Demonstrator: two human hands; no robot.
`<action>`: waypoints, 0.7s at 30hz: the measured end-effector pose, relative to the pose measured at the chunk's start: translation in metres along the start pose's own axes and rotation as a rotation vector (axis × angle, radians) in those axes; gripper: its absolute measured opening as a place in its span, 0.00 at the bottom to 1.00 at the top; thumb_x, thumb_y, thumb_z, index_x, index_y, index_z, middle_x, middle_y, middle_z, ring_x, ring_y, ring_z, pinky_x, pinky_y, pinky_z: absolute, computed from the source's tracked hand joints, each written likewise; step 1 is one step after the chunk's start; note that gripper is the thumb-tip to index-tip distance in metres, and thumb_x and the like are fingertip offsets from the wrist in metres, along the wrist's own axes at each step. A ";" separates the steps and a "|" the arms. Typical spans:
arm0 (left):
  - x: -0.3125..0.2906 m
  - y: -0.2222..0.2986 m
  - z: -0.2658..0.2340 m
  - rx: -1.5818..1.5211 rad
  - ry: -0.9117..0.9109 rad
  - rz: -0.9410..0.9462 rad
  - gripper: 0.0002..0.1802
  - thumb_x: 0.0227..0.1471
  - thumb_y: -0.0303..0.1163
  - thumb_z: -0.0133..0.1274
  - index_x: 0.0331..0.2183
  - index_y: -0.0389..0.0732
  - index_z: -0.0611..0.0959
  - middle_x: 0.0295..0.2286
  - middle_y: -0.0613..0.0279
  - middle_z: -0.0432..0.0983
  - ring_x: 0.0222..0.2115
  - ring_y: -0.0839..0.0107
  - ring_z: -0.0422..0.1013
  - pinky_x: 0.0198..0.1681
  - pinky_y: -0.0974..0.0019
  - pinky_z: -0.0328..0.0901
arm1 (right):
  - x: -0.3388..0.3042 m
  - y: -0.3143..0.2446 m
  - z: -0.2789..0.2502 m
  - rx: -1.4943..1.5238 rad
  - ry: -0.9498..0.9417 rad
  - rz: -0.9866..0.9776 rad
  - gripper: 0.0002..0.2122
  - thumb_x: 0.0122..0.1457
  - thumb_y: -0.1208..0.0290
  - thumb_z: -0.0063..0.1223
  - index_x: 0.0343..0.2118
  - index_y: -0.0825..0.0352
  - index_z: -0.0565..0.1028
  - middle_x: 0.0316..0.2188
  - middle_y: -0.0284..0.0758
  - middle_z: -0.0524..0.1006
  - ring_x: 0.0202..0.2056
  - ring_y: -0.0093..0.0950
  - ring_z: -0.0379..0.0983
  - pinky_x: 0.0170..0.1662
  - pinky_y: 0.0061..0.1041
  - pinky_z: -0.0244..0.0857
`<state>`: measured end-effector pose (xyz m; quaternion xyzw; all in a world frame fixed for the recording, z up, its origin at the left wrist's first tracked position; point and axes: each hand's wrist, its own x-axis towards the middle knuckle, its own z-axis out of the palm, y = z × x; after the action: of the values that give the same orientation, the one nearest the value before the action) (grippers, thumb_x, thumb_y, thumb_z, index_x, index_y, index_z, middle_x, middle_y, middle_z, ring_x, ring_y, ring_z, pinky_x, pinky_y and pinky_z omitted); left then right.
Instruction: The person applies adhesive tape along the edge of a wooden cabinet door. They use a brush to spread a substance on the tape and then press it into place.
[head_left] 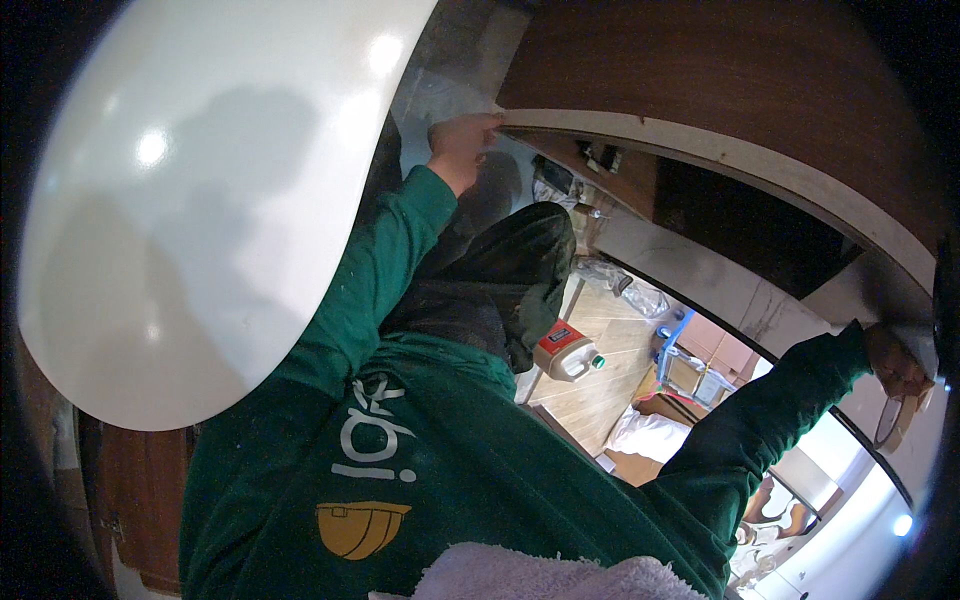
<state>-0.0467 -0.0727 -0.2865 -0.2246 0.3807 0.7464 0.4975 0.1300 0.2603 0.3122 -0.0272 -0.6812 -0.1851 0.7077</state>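
My left hand (464,148) is closed, its fingertips pinched at the left end of a pale tape-like strip (640,124). That strip follows the lower edge of a dark brown wooden panel (720,60) and curves toward the far right. There, my right hand (893,362) is closed around what looks like a roll of tape (890,422), its ring shape hanging below the fingers. Shadow and the lens rim blur the right fingers. Below the panel is a dark cabinet opening (750,215).
A large glossy white surface (200,210) fills the upper left. On the tiled floor are a jug with a red label and green cap (567,352), clear plastic (640,297) and a white bag (645,434). A pale towel (550,575) lies at the bottom. A brown cabinet door (140,490) stands lower left.
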 end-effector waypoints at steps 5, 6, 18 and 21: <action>0.025 -0.011 -0.017 0.502 -0.017 0.699 0.08 0.59 0.38 0.55 0.33 0.47 0.84 0.23 0.72 0.78 0.21 0.79 0.68 0.24 0.71 0.57 | 0.021 0.053 -0.008 -0.059 -0.096 0.053 0.18 0.69 0.53 0.42 0.49 0.62 0.75 0.36 0.26 0.76 0.40 0.22 0.73 0.46 0.13 0.72; 0.024 -0.010 -0.018 0.401 -0.013 0.608 0.08 0.59 0.38 0.54 0.33 0.47 0.84 0.23 0.72 0.79 0.21 0.79 0.68 0.24 0.71 0.57 | 0.024 0.056 -0.010 -0.050 -0.144 0.083 0.19 0.69 0.53 0.42 0.50 0.62 0.75 0.36 0.26 0.76 0.41 0.22 0.73 0.47 0.12 0.71; -0.021 0.014 -0.027 -0.325 -0.084 0.008 0.08 0.57 0.33 0.58 0.40 0.43 0.83 0.32 0.67 0.81 0.31 0.76 0.76 0.29 0.71 0.67 | -0.014 -0.040 0.011 0.073 0.008 -0.139 0.13 0.69 0.57 0.45 0.45 0.57 0.79 0.32 0.21 0.74 0.35 0.20 0.73 0.35 0.23 0.77; -0.022 0.020 -0.032 -0.351 -0.083 0.048 0.10 0.57 0.33 0.58 0.41 0.42 0.83 0.33 0.67 0.81 0.31 0.75 0.76 0.31 0.71 0.68 | -0.009 -0.036 0.009 0.161 -0.007 -0.005 0.14 0.69 0.57 0.45 0.44 0.58 0.79 0.31 0.22 0.73 0.35 0.19 0.73 0.34 0.21 0.76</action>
<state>-0.0578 -0.1153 -0.2833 -0.2678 0.2292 0.8215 0.4482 0.1104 0.2319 0.2962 0.0307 -0.6966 -0.1317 0.7046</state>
